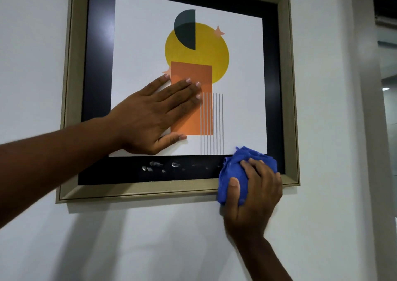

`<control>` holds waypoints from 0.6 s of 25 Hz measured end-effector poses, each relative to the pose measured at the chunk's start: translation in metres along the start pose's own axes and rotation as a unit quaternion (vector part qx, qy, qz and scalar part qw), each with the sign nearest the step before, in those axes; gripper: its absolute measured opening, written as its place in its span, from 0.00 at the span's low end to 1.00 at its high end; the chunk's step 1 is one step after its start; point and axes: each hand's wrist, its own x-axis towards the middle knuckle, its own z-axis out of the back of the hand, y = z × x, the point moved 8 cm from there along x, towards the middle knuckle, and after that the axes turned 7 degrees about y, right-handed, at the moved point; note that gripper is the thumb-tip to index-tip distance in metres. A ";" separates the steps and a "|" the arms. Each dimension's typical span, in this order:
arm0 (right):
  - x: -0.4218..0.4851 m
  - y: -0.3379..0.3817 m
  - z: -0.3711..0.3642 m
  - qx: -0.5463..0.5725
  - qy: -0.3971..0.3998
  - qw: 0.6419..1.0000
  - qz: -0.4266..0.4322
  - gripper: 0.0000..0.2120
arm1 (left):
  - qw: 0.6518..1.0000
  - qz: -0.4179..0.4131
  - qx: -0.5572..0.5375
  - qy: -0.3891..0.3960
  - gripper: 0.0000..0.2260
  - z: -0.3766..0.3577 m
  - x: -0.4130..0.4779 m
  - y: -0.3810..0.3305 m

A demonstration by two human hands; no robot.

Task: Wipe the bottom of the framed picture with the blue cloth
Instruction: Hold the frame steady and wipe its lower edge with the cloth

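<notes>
- Picture [189, 76] on a white wall [150, 237], set in a pale wooden frame [137, 189] with a black border inside it; the frame's top edge and top left corner run out of view.
- Left hand [150, 117] lies flat and open on the glass, fingers spread over the orange rectangle of the print, holding nothing; it hides the lower left part of the print.
- Right hand [253, 197] has its grip closed around the bunched blue cloth [238, 169], thumb across the front, fingers curled over the top.
- Cloth sits at the bottom right of the picture, pressed against the black border and hanging over the lower frame rail onto the wall just below; the hand covers most of its lower right part.
- White smudges [159, 165] show on the black bottom border, left of the cloth and apart from it; what they are is hard to tell.
- Both forearms are cut off at the edges of the view.
- Far right of the view is dim and blurred.
</notes>
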 end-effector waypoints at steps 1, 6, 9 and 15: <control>0.000 0.004 -0.003 0.006 -0.014 1.000 -0.023 0.20 | 1.000 -0.006 -0.001 -0.001 0.34 0.000 0.000 0.001; -0.011 0.016 -0.004 0.010 -0.015 1.000 0.023 0.15 | 1.000 -0.011 -0.004 -0.001 0.35 -0.002 -0.002 0.002; -0.009 0.039 -0.017 0.024 -0.037 0.998 -0.055 0.13 | 1.000 -0.017 -0.009 -0.004 0.35 -0.002 -0.001 0.003; -0.012 0.051 -0.019 0.021 -0.041 0.998 -0.050 0.14 | 1.000 0.007 -0.006 0.000 0.35 0.000 -0.022 0.018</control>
